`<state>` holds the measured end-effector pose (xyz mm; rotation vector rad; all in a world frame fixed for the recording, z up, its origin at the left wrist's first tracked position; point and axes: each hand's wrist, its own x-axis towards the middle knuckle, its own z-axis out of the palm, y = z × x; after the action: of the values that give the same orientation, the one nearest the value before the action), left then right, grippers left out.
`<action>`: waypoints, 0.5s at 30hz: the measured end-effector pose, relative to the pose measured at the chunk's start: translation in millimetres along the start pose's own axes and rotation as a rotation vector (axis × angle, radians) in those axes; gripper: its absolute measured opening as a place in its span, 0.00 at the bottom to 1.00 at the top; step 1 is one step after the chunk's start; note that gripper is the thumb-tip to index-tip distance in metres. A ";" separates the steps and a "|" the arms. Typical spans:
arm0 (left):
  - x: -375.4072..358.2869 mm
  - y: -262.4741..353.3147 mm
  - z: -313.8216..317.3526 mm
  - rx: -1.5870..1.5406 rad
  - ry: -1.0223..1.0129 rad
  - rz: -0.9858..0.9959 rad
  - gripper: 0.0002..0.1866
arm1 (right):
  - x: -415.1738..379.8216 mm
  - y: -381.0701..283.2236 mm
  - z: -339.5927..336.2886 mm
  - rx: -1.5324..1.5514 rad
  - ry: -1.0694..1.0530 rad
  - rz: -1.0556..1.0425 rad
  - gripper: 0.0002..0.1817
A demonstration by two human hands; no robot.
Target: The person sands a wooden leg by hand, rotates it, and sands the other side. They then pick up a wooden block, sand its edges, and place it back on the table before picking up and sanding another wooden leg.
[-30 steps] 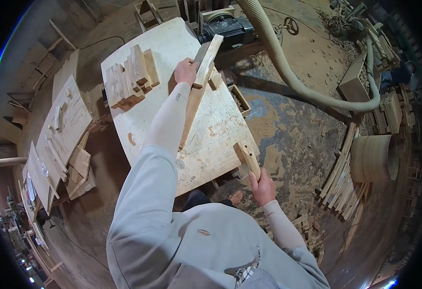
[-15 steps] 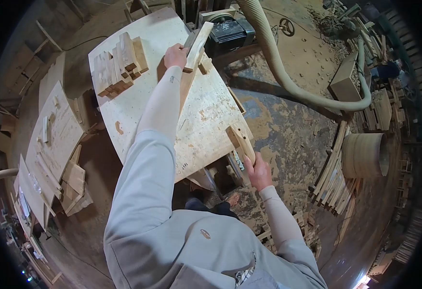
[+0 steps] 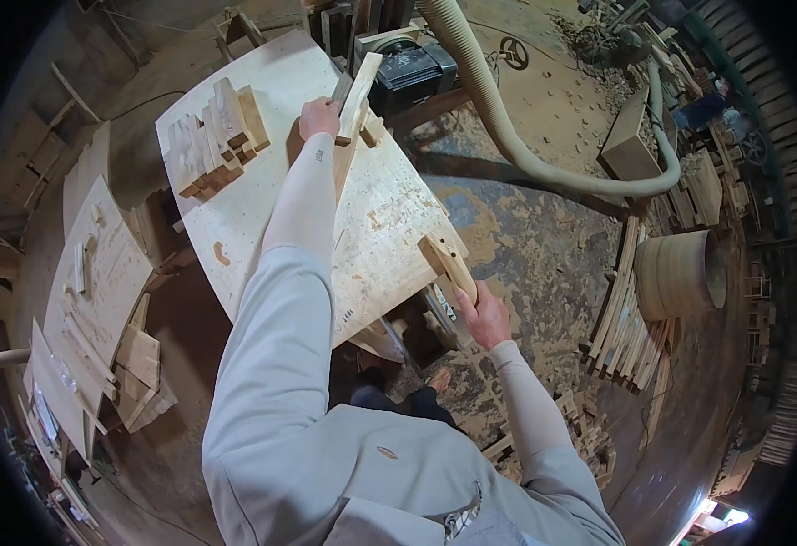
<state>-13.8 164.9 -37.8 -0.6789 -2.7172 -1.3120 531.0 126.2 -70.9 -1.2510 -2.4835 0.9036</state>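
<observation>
My left hand is closed on a dark grey wooden piece at the far part of the pale worktable. A light wooden strip lies beside that hand, with a small block to its right. My right hand grips the near end of a wooden piece at the table's right corner; two dark holes show near its far end. Stacked wooden blocks sit on the table left of my left arm.
A dark motor stands behind the table. A thick hose curves across the floor to the right. Wooden strips and a round drum are at the right. Another board table stands left. A person is far right.
The view has shifted slightly, so the table and motor appear further left. Both hands keep their holds, and the right-hand piece remains by the table corner.
</observation>
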 end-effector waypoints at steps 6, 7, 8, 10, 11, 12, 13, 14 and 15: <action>1.5 -8.0 3.9 0.043 -0.030 0.013 0.21 | -2.0 -15.9 -13.8 -0.013 -0.022 0.008 0.25; -1.1 -8.3 3.2 0.010 -0.029 0.018 0.21 | -1.8 -19.3 -17.9 -0.011 -0.033 0.009 0.24; -0.7 -7.4 1.3 -0.026 -0.024 0.023 0.21 | -0.6 -20.6 -20.3 -0.007 -0.033 0.009 0.24; 2.7 -9.2 -5.2 -0.098 -0.072 0.034 0.21 | -0.7 -21.8 -20.8 -0.014 -0.027 0.003 0.24; 0.1 -11.0 -6.2 -0.030 0.023 0.101 0.19 | -0.3 -21.5 -21.1 -0.015 -0.033 0.000 0.24; -6.2 -10.3 -8.9 0.038 0.118 0.166 0.18 | -0.3 -22.7 -24.7 -0.030 -0.046 0.006 0.25; -9.6 -6.9 -16.4 0.145 0.178 0.244 0.17 | -0.9 -23.8 -27.8 -0.043 -0.058 0.014 0.25; -13.5 -3.7 -24.3 0.146 0.180 0.241 0.17 | -0.4 -25.0 -30.4 -0.044 -0.060 0.011 0.25; -13.7 -4.3 -29.5 0.205 0.112 0.294 0.17 | 0.1 -26.9 -32.5 -0.051 -0.073 0.031 0.26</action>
<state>-7.4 135.3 -25.3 -0.9096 -2.4968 -0.9611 527.9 128.0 -28.8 -1.2977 -2.5658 0.9150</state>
